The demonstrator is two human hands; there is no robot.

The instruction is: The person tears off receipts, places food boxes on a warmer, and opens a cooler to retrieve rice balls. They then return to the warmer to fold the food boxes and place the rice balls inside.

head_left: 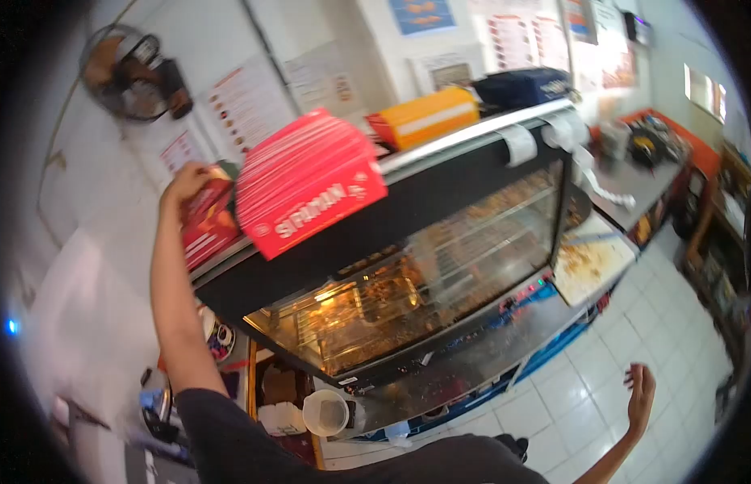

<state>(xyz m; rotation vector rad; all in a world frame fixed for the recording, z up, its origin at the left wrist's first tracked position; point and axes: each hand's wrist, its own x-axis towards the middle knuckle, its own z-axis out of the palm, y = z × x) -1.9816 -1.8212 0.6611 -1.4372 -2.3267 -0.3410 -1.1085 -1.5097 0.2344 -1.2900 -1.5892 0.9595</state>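
My left hand point(187, 181) reaches up to the top of the warmer, its fingers closed over the upper edge of a dark red printed food carton point(206, 222). Right beside it stands a thick stack of bright red flat cartons point(311, 185) with white lettering. Low at the right, away from the counter, my right hand point(641, 391) hangs over the floor with fingers apart and nothing in it. Below the cartons is a glass-fronted food warmer point(408, 282), lit inside, with pieces of food on its racks.
A yellow box point(428, 117) and a dark blue bag point(525, 85) sit along the warmer's top. Receipt paper point(521, 145) hangs over its edge. A clear plastic tub point(325, 411) stands below. At right is a crumb-covered board point(593, 262); a wall fan point(137, 77) hangs upper left.
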